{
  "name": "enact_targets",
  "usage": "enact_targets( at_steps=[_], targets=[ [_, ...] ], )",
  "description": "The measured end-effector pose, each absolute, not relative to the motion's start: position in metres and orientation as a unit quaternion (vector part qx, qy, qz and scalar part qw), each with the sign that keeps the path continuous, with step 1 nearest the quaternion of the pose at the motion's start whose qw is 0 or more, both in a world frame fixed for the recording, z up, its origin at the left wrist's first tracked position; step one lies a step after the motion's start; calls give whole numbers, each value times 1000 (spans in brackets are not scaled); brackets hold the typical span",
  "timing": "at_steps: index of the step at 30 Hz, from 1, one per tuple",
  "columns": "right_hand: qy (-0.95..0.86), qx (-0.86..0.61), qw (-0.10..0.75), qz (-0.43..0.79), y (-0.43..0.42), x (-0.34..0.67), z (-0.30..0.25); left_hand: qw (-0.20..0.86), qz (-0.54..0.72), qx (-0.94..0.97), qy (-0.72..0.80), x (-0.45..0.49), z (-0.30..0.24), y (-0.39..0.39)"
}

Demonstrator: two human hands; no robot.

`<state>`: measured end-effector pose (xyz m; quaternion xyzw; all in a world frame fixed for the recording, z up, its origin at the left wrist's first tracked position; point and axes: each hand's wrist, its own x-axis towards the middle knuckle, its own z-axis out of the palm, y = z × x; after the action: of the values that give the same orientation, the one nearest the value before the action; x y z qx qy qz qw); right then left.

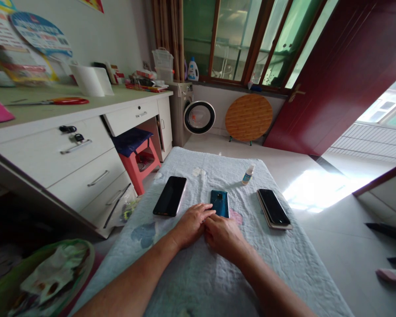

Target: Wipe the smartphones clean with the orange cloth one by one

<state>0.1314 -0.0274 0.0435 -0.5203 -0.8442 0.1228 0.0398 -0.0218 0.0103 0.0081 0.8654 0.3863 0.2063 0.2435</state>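
Observation:
A teal blue phone [219, 203] lies back side up on the cloth-covered table, its camera block at the far end. My left hand [194, 221] reaches over the phone's near left corner, fingers stretched out and resting against my right hand. Curled fingers on my right hand [225, 236] meet the phone's near end; anything inside them is hidden. To the left lies a larger phone [170, 196] with a dark screen facing up. On the right, a black phone [273, 207] rests on a pale, flat case or box. A small spray bottle [247, 175] stands beyond it.
A pale blue quilted cloth [185, 281] covers the table. White drawers [86, 167] and a pink stool [140, 167] stand at the left, a waste basket [53, 281] at lower left. Behind are a washing machine with its door open [199, 117] and a round wooden tabletop [249, 117].

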Motion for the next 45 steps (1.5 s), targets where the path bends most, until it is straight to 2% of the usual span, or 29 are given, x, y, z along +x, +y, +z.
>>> enact_targets(
  at_steps=[4, 12, 24, 27, 31, 37, 45],
  targets=[
    [-835, -534, 41, 125, -27, 130, 43, 246, 210, 864, 386, -22, 8, 10],
    [-814, -566, -55, 117, -29, 147, 57, 240, 199, 866, 392, -23, 7, 12],
    [-786, -597, -117, 112, -27, 178, 68, 226, 214, 868, 387, -22, 2, 13],
    [-784, -603, -79, 124, -22, 186, 67, 233, 206, 866, 391, -23, 6, 11],
    [-781, -603, 27, 162, -17, 183, 62, 248, 196, 865, 390, -25, 9, 10],
    [-813, -532, 63, 230, -16, 174, 52, 257, 194, 863, 388, -24, 10, 9],
    [-759, -615, 160, 143, 2, 178, 30, 249, 203, 866, 384, -24, 7, 10]
  ],
)
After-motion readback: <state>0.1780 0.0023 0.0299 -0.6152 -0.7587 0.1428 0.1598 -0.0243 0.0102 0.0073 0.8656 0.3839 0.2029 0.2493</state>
